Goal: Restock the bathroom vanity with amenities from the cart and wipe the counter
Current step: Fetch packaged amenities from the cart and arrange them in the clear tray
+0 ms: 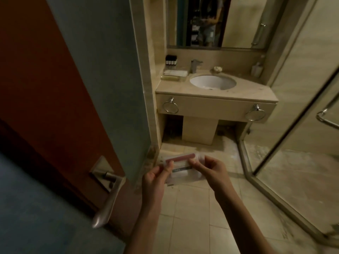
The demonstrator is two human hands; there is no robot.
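1. Step in hand: I am carrying the packets (180,168) in from the doorway towards the counter (211,94). I judge it best to hold the stack level and squared so none slips out, then lay it at the counter's left end near the small bottles (171,60), away from the sink (212,82).
2. Left hand (157,174): thumb and fingers pinch the stack's left end.
3. Right hand (211,169): fingertips pinch its right end.
4. Packets: thin, flat, pale, clear-wrapped. One has a dull red strip and another a dark label band; the print is too blurred to read. They are held over the floor tiles, well apart from the counter.
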